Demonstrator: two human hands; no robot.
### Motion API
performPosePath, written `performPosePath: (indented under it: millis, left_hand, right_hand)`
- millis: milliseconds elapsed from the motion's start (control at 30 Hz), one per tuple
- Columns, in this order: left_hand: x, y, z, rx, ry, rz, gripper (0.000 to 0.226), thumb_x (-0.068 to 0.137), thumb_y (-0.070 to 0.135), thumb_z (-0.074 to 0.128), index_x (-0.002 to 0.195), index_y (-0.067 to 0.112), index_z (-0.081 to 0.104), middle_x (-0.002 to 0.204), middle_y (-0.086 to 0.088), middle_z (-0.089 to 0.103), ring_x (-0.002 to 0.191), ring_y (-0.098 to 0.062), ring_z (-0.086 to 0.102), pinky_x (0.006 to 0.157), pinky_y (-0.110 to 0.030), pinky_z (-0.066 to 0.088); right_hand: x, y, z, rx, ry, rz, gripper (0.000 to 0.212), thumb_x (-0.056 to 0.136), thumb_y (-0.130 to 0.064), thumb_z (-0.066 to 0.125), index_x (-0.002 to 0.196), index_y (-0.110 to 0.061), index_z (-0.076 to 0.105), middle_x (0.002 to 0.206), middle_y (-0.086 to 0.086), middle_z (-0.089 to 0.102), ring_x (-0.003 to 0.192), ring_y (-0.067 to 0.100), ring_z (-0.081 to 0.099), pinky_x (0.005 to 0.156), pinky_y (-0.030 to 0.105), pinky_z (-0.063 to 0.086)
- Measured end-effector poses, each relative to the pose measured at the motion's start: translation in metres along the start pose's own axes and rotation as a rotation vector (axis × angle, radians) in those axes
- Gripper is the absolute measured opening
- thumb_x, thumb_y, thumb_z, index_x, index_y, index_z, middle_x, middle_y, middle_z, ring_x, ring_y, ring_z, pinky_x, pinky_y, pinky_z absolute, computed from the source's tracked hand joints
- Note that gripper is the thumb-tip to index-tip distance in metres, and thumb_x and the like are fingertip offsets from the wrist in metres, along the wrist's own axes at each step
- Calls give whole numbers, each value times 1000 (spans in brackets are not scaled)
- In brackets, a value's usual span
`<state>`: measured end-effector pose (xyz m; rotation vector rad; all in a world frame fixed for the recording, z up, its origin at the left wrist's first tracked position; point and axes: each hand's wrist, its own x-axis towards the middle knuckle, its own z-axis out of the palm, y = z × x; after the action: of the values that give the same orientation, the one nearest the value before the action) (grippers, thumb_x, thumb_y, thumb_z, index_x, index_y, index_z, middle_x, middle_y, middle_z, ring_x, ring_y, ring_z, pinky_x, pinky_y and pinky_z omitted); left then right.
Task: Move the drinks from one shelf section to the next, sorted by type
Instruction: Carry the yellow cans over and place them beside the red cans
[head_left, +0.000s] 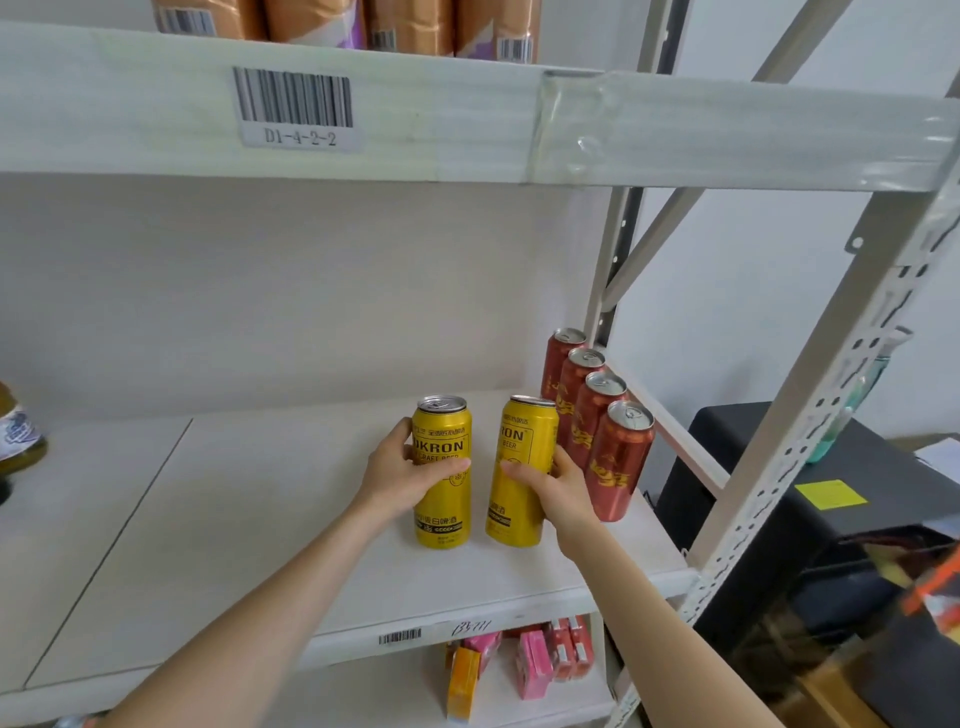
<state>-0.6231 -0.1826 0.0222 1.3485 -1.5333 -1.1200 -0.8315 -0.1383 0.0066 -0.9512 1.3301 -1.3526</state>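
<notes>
Two tall yellow beer cans stand upright on the white shelf board (260, 493). My left hand (400, 475) grips the left yellow can (442, 509) around its middle. My right hand (558, 486) grips the right yellow can (519, 441) from its right side. Just to the right, several red cans (621, 462) stand in a row running back along the shelf's right end; the nearest one is almost touching my right hand.
A bottle (18, 436) shows partly at the left edge of the same shelf. Copper-coloured cans (405, 26) stand on the shelf above. Pink and orange cartons (530, 670) sit on the shelf below. A metal upright (810, 415) and a black box (831, 514) are at right.
</notes>
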Motion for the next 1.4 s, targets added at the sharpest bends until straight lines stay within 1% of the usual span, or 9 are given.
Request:
performPosePath:
  millis: [100,300,500,667,967,1067,1167,1333,1400]
  left_hand:
    - [21,3,8,19,14,17,65,48,57,85,106,41,61,102,10,73,97,-9,68,85,-39,58]
    - [58,7,19,57,71,35,67,44,62,82,103,40,60,99,11,72,94,-9,67,86,-42,58]
    - [84,3,26,65,153,38,65,43,59,83,99,38,59,95,9,73,89,-11,69,83,-44,59]
    - [98,-3,29,63,190,42,64,43,58,84,99,38,58,94,9,74,89,-12,70,83,-46,59]
    - [107,-10,28,67,185,42,60,45,52,85,97,38,59,94,7,73,89,-13,70,83,-45,58]
    - [108,-13,30,67,178,44,58,45,51,85,95,38,59,93,7,73,88,-12,70,82,-43,59]
    - [110,-15,31,59,172,46,60,46,52,85,97,37,59,95,8,73,90,-12,70,83,-42,59]
    - [111,-16,30,31,155,45,61,46,51,85,100,36,59,98,6,73,92,-14,69,85,-42,58]
    - [111,-17,29,17,149,38,63,46,51,85,101,35,59,99,5,73,94,-15,69,86,-44,58]
  right_hand:
    - [26,-3,-2,-18,-11,-15,42,71,-20,85,106,-29,63,98,-4,74,88,13,71,70,28,54]
    - [76,-4,-2,-31,-29,-32,48,71,-20,85,111,-30,61,98,-8,74,87,8,70,69,24,52]
    - [118,1,3,-48,-10,-83,42,71,-17,84,104,-28,61,93,-7,73,84,10,70,71,27,53]
    - [146,6,12,-59,32,-136,52,71,-19,85,115,-26,57,102,-7,70,92,8,67,75,27,52]
    - [178,16,16,-75,113,-153,64,71,-18,85,123,-29,50,109,-10,65,98,8,63,81,30,50]
    - [185,19,14,-77,107,-150,69,71,-18,85,129,-28,48,112,-9,64,100,7,61,82,30,47]
    - [190,20,16,-92,84,-160,66,71,-17,85,125,-30,48,111,-9,63,101,9,61,81,28,47]
    - [197,21,14,-117,43,-160,70,73,-20,84,131,-23,46,121,0,62,108,16,60,93,36,49]
    - [197,22,13,-119,30,-155,69,74,-22,84,131,-22,46,122,0,61,106,13,60,87,31,50]
